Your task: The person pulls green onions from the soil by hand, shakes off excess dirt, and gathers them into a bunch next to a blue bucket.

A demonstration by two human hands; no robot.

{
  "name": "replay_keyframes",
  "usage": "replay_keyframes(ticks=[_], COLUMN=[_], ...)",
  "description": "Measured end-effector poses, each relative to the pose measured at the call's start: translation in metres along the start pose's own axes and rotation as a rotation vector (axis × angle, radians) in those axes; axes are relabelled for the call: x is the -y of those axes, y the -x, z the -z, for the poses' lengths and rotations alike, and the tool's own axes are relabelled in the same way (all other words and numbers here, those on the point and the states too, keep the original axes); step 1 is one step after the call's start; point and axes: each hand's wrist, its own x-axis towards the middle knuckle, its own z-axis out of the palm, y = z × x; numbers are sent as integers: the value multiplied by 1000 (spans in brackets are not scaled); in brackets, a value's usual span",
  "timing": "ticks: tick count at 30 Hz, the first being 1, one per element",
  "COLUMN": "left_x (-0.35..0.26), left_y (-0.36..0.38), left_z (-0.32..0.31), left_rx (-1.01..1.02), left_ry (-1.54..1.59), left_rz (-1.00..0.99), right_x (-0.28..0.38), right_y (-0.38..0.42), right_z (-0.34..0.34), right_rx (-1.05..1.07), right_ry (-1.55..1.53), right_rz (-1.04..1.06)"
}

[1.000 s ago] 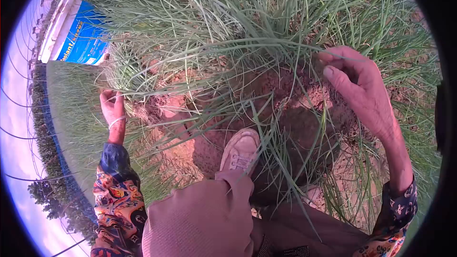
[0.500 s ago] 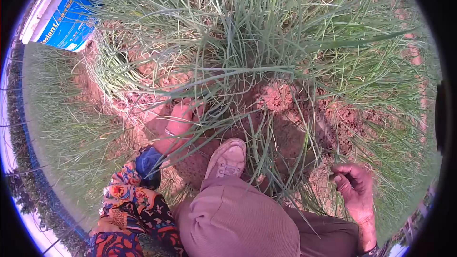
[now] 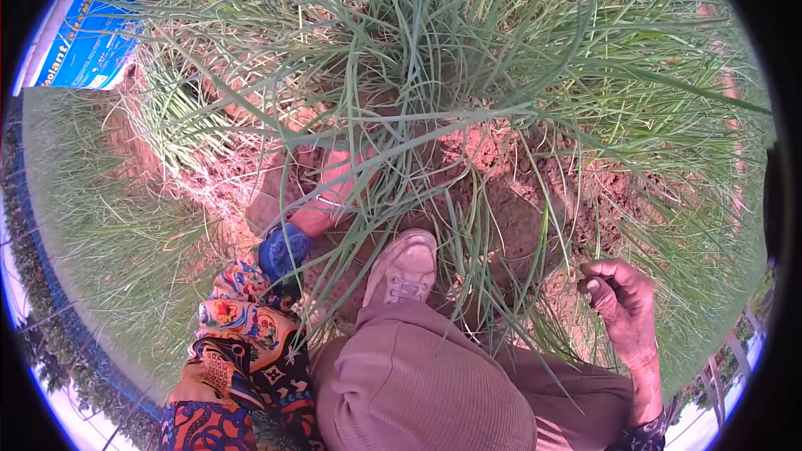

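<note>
My left hand [image 3: 341,179] reaches into a clump of long, thin, grass-like green plants [image 3: 409,58], close to the reddish soil at its base. Leaves cross in front of it and hide its fingers. A thin bracelet circles that wrist, above a blue cuff [image 3: 284,250] and a patterned sleeve. On the right, my right hand [image 3: 622,301] is raised near my knee, thumb and fingers pinched together. Something small and dark seems to be at its fingertips, too small to make out. Loose leaves droop over the bare soil [image 3: 514,225] between the hands.
A blue and white coolant bucket [image 3: 83,42] stands at the upper left. Cut or pulled green stalks [image 3: 180,129] lie in a pile below it. My shoe [image 3: 405,267] is planted on the soil in front. More green plants [image 3: 109,259] grow on both sides.
My left hand has moved right and slightly up, deeper into the leaves. The bucket and the pile sit further left and up in view. My right hand stays pinched near the knee.
</note>
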Motion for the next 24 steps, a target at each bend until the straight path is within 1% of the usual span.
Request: replay_keyframes(ticks=[9, 14, 15, 17, 19, 20, 21, 23, 24], left_x=[2, 12, 15, 29, 47, 12, -8, -8, -8], left_y=[-14, -23, -24, -25, -18, -25, -28, -26, -27], left_z=[-2, -6, -7, -20, -37, -11, 4, 6, 4], left_rx=[71, 96, 105, 161, -89, -103, -121, -90, -65], left_ry=[-94, -329, -319, -9, 254, 145, 33, 26, 51], left_rz=[-145, -360, -354, -95, 43, -26, -97, -17, 4], right_x=[2, 2, 2, 1, -1, 0, 2, 6, 5], right_y=[0, 2, 2, 3, 3, 2, 1, 1, 0], right_z=[-1, -2, -1, -2, -3, -3, -2, -1, -2], right_rx=[-19, -22, -25, -33, -48, -53, -34, 2, 4], right_ry=[143, 176, 176, 173, 156, 150, 156, 163, 173], right_rz=[97, 146, 152, 159, 174, 186, 167, 123, 146])
